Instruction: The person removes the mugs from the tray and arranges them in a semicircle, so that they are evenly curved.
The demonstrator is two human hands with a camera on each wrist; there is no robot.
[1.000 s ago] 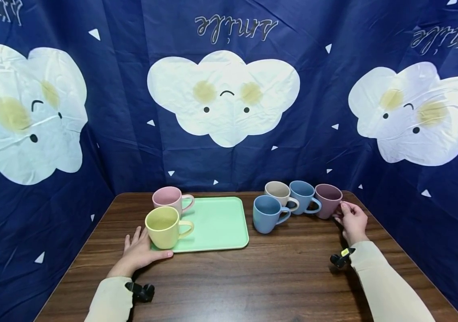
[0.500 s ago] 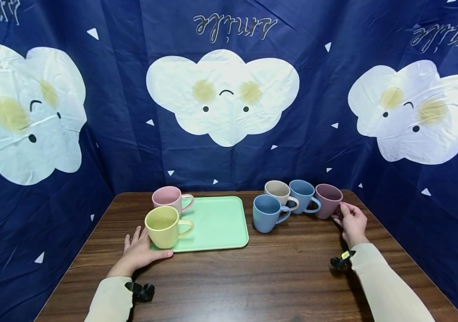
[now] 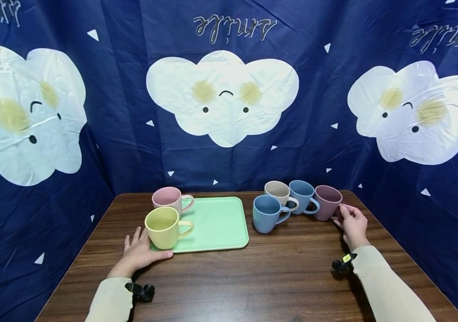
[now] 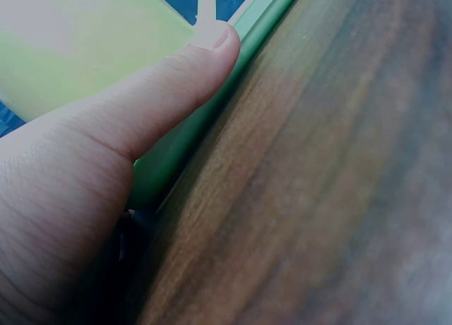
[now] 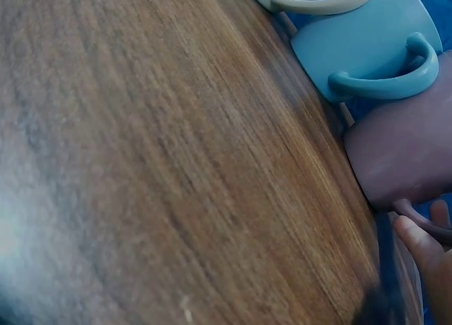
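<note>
My right hand point(image 3: 353, 226) pinches the handle point(image 5: 417, 215) of a mauve mug point(image 3: 327, 203), which stands upright at the right end of a group of mugs. With fingers spread, my left hand point(image 3: 138, 252) rests at the front left corner of a mint green tray point(image 3: 216, 228). Its thumb point(image 4: 169, 92) lies along the tray's front rim, as the left wrist view shows. Right beside that hand, a yellow mug point(image 3: 162, 228) stands on the tray, its handle to the right. Behind it is a pink mug point(image 3: 167, 197), partly hidden by the yellow one.
Left of the mauve mug are a blue mug point(image 3: 301, 197), a beige mug point(image 3: 277, 191) and a second blue mug point(image 3: 266, 214) in front. All sit on a brown wooden table point(image 3: 229, 286). A dark blue cloth point(image 3: 220, 170) hangs behind and at both sides.
The mauve mug and my right hand have shifted very slightly toward the front of the table. My left hand, the tray and the other mugs keep their places.
</note>
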